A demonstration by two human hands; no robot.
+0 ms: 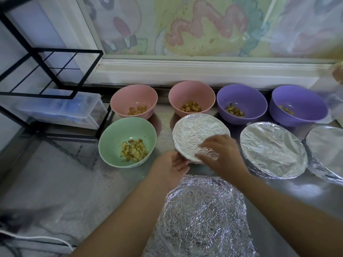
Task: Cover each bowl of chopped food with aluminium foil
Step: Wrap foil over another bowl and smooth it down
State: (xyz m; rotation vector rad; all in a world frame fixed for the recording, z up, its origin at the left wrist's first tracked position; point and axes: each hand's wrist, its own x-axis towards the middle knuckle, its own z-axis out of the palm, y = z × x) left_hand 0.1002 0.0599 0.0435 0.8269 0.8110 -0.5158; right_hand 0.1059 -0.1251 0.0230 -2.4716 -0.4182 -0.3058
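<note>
Counted five uncovered bowls on the steel counter [74, 173]: left pink bowl [133, 95] and right pink bowl [192, 93] at the back, left purple bowl [241, 97] and right purple bowl [298, 101] beside them, green bowl [113, 138] just in front of the left pink one; saw a small heap of chopped food [133, 150] in each.

Found three bowls under foil in the front row: the middle covered bowl [196, 130], a second covered bowl [272, 149] to its right, a third covered bowl [328, 145] at the frame edge. Recorded a crinkled foil sheet [202, 216] nearest the camera, marked with a round impression; unable to confirm a bowl beneath.

Found the left hand [172, 166] unclenched and cupped, fingers relaxed against the near-left side of the middle covered bowl; found the right hand [220, 151] spread flat on the foil top near the front rim, fingertips blurred, gripping nothing.

Judged the foil thin, light, quick to crease and tear, yet shape-holding once crimped; best taken at the loose edges and pressed down round the rim, never across the unsupported middle. Judged the bowls light and apt to slide on smooth steel, so worth steadying at the side wall.

Searched for brands, labels and writing; found none legible, only faded coloured drawings on the wall panel [204, 25] behind.
</note>
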